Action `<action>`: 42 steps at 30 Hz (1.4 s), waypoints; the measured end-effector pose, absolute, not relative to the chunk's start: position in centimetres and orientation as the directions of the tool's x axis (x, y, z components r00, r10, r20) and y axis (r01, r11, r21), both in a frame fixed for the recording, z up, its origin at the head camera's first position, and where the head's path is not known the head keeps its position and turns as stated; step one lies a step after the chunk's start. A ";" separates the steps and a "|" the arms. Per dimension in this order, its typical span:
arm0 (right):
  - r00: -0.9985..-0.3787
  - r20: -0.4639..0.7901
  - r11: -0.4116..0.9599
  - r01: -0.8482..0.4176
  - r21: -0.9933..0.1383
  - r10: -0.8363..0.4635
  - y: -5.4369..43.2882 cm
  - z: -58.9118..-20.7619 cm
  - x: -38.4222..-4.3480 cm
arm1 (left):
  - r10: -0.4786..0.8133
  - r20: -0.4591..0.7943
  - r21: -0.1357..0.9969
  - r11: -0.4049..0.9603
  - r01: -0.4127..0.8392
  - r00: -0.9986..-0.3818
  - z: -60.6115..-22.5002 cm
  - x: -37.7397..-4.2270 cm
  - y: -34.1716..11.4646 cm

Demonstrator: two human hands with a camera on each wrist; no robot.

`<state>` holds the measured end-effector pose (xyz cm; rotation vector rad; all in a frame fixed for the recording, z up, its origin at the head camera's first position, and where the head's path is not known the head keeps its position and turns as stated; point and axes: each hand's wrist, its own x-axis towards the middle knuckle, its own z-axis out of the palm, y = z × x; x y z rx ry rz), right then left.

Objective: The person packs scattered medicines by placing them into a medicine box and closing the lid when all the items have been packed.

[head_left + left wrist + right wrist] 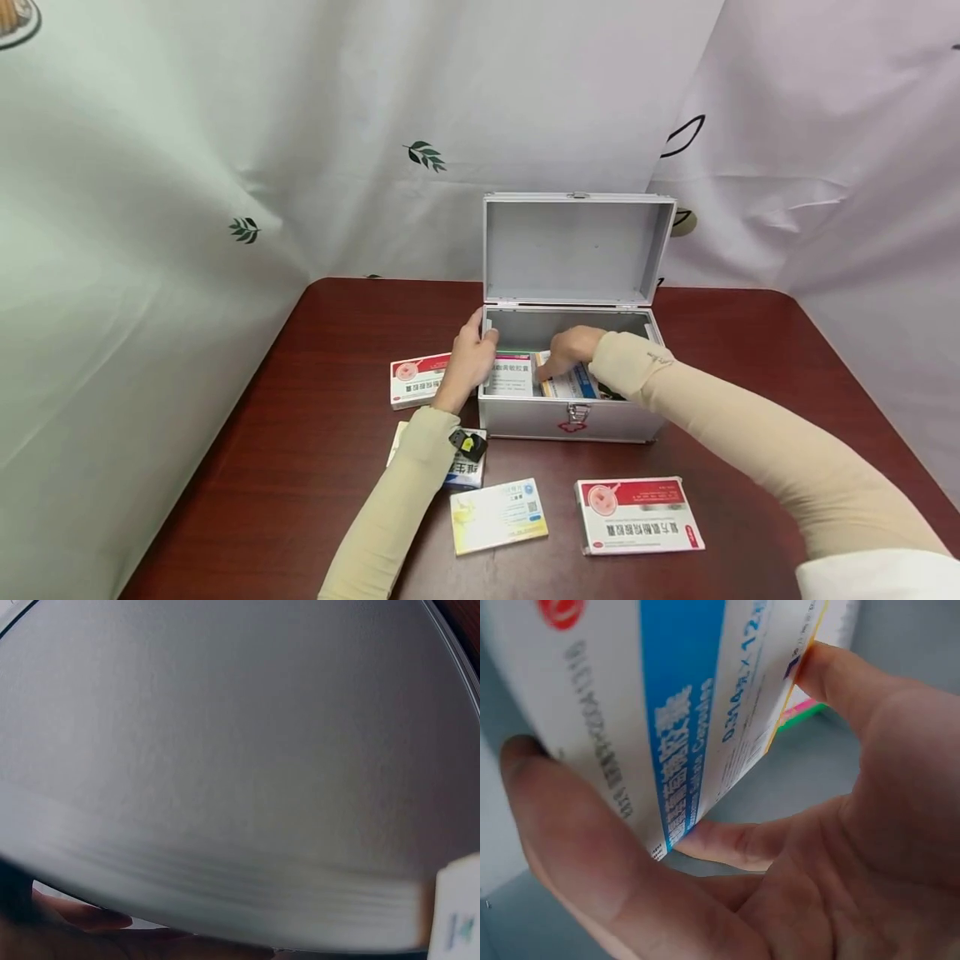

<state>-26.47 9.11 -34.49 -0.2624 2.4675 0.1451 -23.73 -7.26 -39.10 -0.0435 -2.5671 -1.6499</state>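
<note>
A silver metal case stands on the table with its lid raised. My left hand grips the left wall of the case at its upper edge, the thumb over the rim. In the left wrist view that side wall fills most of the picture. My right hand reaches into the case and holds a white medicine box with a blue band between thumb and fingers. To its left in the case lies a white medicine box with a pink and green edge. The forearm partly hides the case's right end.
A red and white medicine box lies left of the case. Under the left forearm is a white and blue box, partly covered. Nearer the front lie a white and yellow box and another red and white box.
</note>
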 end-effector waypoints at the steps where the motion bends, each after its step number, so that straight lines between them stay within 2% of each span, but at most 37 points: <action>1: -0.770 -0.619 0.973 -0.228 0.040 -0.154 9.1 -34.7 -26.4 | -0.023 0.087 0.906 0.417 0.070 -0.996 -39.1 -23.7 -7.2; 5: -0.748 -0.642 0.972 -0.233 0.019 -0.167 8.9 -35.3 -26.4 | -0.017 0.074 0.910 0.409 0.060 -0.997 -39.3 -23.8 -7.1; 15: -0.681 -0.677 0.905 -0.422 0.048 -0.281 8.6 -36.0 -26.7 | -0.035 0.086 0.912 0.406 0.065 -0.996 -39.2 -23.7 -7.1; 22: -0.692 -0.663 0.887 -0.453 0.090 -0.286 8.8 -36.5 -26.7 | -0.028 0.089 0.911 0.406 0.070 -0.996 -39.2 -23.7 -7.0; 29: -0.742 -0.608 0.894 -0.432 0.114 -0.281 8.6 -36.3 -26.6 | -0.035 0.079 0.907 0.417 0.057 -0.996 -39.4 -23.7 -6.9; 36: -0.776 -0.567 0.941 -0.339 0.003 -0.278 9.2 -33.5 -26.8 | -0.019 0.077 0.913 0.402 0.063 -0.997 -39.3 -23.6 -6.8; 39: -0.760 -0.576 0.941 -0.333 -0.049 -0.300 9.6 -31.9 -26.7 | -0.035 0.077 0.912 0.407 0.057 -0.996 -39.2 -23.6 -6.9; 42: -0.740 -0.558 0.920 -0.371 -0.127 -0.375 10.4 -30.2 -25.7 | -0.043 0.075 0.907 0.418 0.050 -0.996 -39.2 -23.6 -7.0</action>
